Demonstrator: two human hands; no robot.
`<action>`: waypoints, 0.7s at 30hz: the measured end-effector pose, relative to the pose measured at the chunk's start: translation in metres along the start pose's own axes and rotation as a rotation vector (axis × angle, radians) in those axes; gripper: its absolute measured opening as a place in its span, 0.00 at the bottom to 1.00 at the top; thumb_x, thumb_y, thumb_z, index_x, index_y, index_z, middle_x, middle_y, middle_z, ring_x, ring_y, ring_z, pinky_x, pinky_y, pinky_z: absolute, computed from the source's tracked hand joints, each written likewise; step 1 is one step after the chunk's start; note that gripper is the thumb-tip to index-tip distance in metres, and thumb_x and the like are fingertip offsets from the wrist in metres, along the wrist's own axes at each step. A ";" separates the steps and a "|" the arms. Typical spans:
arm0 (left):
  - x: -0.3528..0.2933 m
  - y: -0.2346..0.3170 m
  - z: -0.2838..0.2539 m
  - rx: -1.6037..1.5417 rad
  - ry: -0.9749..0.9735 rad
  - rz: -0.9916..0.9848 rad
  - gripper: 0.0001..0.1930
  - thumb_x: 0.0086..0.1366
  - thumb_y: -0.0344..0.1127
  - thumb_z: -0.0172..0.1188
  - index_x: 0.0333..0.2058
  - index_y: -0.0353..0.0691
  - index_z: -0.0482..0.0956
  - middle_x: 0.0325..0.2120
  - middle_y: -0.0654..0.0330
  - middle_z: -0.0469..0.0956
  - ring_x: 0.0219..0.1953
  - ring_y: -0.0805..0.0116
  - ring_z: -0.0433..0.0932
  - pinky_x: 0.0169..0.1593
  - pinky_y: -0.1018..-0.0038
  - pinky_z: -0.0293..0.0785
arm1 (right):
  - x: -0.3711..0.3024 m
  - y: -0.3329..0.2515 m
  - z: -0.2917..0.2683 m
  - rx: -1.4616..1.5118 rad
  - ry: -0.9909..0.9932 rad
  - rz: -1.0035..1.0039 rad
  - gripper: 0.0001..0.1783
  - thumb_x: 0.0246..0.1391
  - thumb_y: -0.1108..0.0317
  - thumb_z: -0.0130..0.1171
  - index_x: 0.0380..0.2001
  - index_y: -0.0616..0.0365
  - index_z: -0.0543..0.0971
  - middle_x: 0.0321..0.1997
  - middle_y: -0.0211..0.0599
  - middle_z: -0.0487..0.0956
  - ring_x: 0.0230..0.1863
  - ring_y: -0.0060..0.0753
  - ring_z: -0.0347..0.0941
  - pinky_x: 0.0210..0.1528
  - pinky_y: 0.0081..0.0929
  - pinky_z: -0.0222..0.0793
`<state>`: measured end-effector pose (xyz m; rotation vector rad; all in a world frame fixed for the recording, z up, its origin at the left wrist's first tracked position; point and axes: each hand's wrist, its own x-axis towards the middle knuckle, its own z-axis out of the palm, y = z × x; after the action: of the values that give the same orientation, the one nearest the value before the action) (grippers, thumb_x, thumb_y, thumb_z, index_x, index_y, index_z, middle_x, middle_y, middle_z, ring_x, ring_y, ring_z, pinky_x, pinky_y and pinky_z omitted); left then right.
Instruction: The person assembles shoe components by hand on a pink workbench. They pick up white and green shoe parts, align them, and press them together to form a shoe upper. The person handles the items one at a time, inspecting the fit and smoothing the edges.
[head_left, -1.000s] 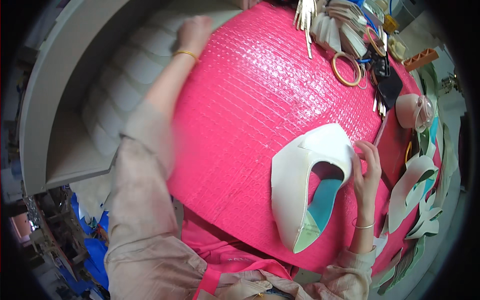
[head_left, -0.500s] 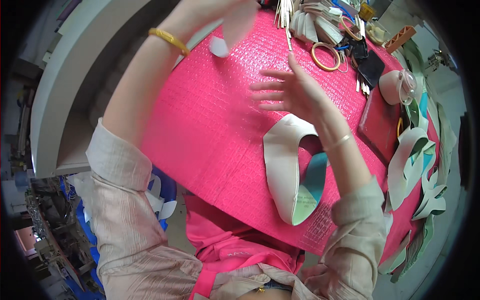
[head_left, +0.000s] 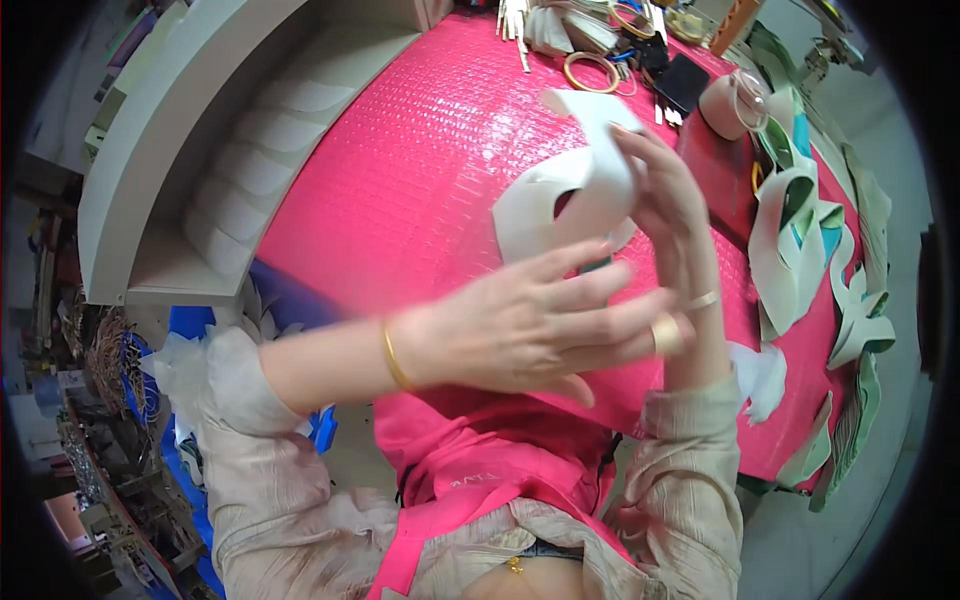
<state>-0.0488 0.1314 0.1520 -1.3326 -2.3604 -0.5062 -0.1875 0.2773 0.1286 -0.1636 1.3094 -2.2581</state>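
Note:
My right hand is raised over the right part of the pink table, fingers closed on a thin, curved white piece that curls down past the fingers. Behind it on the table lies a white loop-shaped cut piece, which looks like a shoe upper. It is partly covered by the held piece and by my left hand. Nearer my body, my left hand reaches across from the left, blurred by motion. Its fingers are spread, and nothing shows between them.
A pale curved shelf at the left holds a row of white pieces. At the far side are a tape roll and thin sticks. A white cup and more green-lined pieces lie to the right.
My left hand has come back from the far left of the table to in front of my body. My right hand, earlier open, now holds a white piece. The view has shifted.

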 end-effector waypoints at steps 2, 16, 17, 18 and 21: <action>0.001 0.016 0.022 0.140 -0.182 -0.110 0.37 0.38 0.52 0.63 0.48 0.38 0.69 0.50 0.49 0.64 0.54 0.62 0.62 0.59 0.63 0.54 | -0.041 -0.021 -0.035 0.047 0.089 -0.169 0.13 0.51 0.70 0.54 0.39 0.64 0.70 0.37 0.36 0.74 0.38 0.26 0.73 0.42 0.24 0.71; 0.054 -0.004 -0.001 -1.472 0.279 -0.793 0.22 0.67 0.46 0.42 0.41 0.30 0.74 0.37 0.58 0.77 0.44 0.72 0.73 0.51 0.77 0.64 | -0.129 -0.011 0.005 -0.197 0.175 -0.747 0.26 0.45 0.81 0.58 0.50 0.65 0.66 0.41 0.36 0.75 0.43 0.24 0.72 0.45 0.19 0.67; 0.055 -0.003 0.003 -1.472 0.313 -0.828 0.23 0.67 0.47 0.41 0.43 0.30 0.73 0.39 0.58 0.76 0.45 0.71 0.72 0.52 0.76 0.63 | -0.126 -0.011 0.007 -0.204 0.171 -0.762 0.25 0.45 0.81 0.58 0.50 0.65 0.67 0.41 0.36 0.75 0.43 0.24 0.72 0.45 0.20 0.67; 0.056 -0.002 0.004 -1.469 0.329 -0.850 0.23 0.68 0.47 0.39 0.44 0.31 0.72 0.41 0.57 0.75 0.47 0.70 0.71 0.53 0.74 0.62 | -0.124 -0.011 0.008 -0.211 0.168 -0.778 0.25 0.45 0.81 0.58 0.49 0.65 0.67 0.41 0.36 0.76 0.43 0.24 0.72 0.45 0.20 0.67; 0.057 0.000 0.006 -1.467 0.353 -0.867 0.25 0.68 0.49 0.36 0.49 0.32 0.67 0.46 0.56 0.71 0.51 0.69 0.67 0.55 0.71 0.59 | -0.122 -0.015 0.014 -0.263 0.170 -0.809 0.23 0.46 0.82 0.58 0.48 0.65 0.68 0.41 0.36 0.76 0.43 0.24 0.72 0.46 0.20 0.67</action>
<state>-0.0766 0.1759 0.1753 -0.2754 -1.9655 -2.7411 -0.0831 0.3322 0.1668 -0.7202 1.8735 -2.7682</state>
